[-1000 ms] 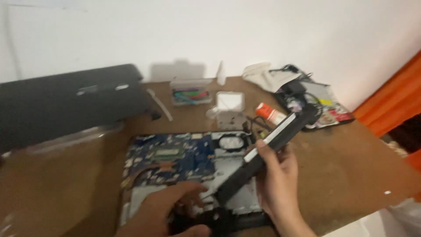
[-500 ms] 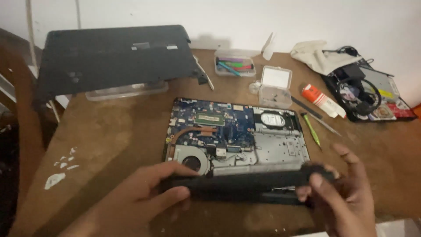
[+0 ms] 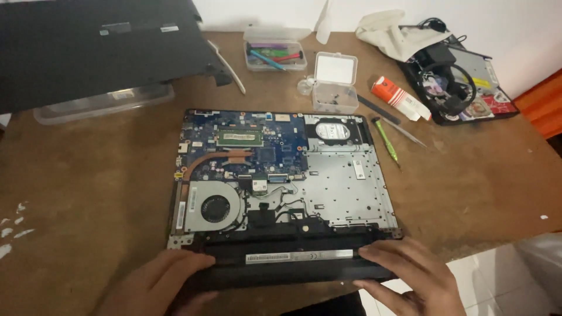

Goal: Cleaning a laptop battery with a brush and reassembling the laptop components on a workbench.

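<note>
Both hands' fingers closed on the long black battery pack (image 3: 298, 260): left hand (image 3: 155, 287) grips its left end, right hand (image 3: 410, 278) its right end. Battery sits against near edge of opened laptop (image 3: 281, 169) on brown table (image 3: 88, 175).

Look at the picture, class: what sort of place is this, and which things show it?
Probably a home or small-shop electronics repair bench. An opened laptop lies on a worn wooden table, both hands on its battery, with a screw box and green screwdriver beside it.
</note>
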